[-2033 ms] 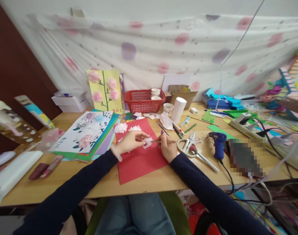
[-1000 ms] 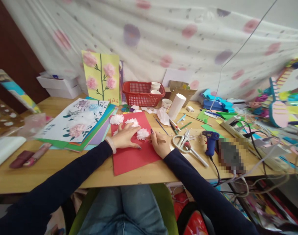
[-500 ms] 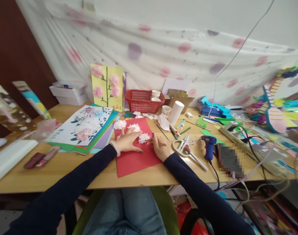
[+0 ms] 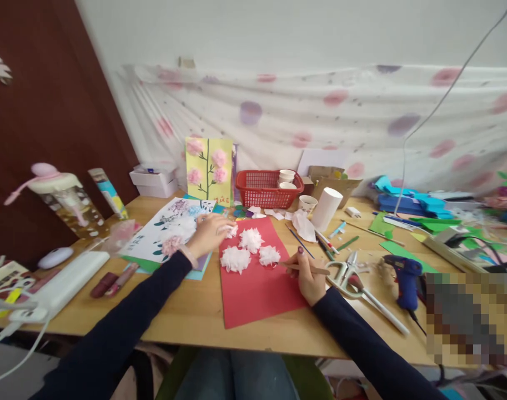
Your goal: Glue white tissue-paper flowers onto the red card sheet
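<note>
On a red sheet of paper lie white ruffled tissue-paper flowers, one in the middle, one at the lower left and one at the right. My left hand is at the sheet's upper left edge, its fingertips closed on another white flower, which they partly cover. My right hand rests at the sheet's right edge. It grips a slim brown stick-like tool that points left toward the right-hand flower; its exact kind is unclear.
Scissors and a blue glue gun lie to the right. Behind stand a red basket, a paper cup and a white roll. Stacked papers and a white power strip are on the left.
My left hand has moved off the middle of the red sheet to its upper left, uncovering the flower at the lower left. My right hand still holds the brown tool. The view has shifted left.
</note>
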The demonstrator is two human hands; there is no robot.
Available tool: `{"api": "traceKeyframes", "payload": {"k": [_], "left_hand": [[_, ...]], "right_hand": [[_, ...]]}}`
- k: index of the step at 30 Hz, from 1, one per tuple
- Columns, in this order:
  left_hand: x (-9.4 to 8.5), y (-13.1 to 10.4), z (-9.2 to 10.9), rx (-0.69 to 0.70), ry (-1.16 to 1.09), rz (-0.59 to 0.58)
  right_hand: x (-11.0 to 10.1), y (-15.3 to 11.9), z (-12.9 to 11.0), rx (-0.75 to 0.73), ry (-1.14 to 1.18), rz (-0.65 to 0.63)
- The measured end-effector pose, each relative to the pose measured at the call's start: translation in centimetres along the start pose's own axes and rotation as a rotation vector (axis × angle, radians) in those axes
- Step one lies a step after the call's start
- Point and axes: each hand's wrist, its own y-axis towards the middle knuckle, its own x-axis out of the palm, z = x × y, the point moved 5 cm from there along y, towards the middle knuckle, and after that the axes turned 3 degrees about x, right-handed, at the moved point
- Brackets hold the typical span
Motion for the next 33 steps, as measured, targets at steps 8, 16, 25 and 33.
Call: {"api": "traceKeyframes", "payload": {"k": [8, 16, 25, 33], "left_hand": [[-8.9, 0.8, -15.9, -0.431, 0.110, 0.157], [-6.3, -0.1, -19.3, -0.532, 0.073, 0.111], [-8.3, -1.4, -19.6, -0.530, -0.095, 0.302], [-5.4, -1.5, -10.2, -0.321, -0.380, 0.116]], "right_hand": [[0.0, 0.0, -0.1, 0.011, 0.037, -0.033], [-0.1, 0.0, 0.3, -0.020, 0.030, -0.038], [-0.3, 0.1, -0.6, -0.001, 0.054, -0.005], [-0.4, 0.4, 0.0, 0.136, 0.166, 0.050]]}}
